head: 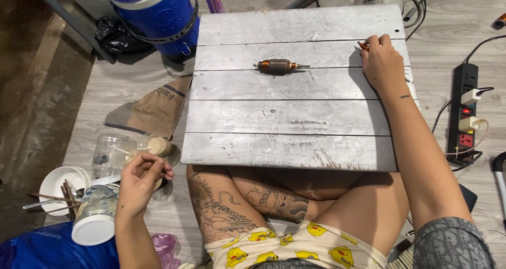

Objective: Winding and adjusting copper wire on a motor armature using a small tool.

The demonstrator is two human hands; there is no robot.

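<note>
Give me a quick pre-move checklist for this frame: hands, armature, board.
1. Motor armature lies flat on the grey board, apart from both hands: ok.
2. Right hand rests at the board's far right edge, pinching a small copper-coloured piece: ok.
3. Left hand is off the board, holding a thin stick over the jars: ok.
4. What the copper-coloured piece is: cannot tell.
5. Board sits level on the lap: cannot tell.

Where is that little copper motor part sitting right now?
The copper motor part lies on its side on the grey wooden board, in its upper middle, apart from the right hand at the board's right edge.
</note>
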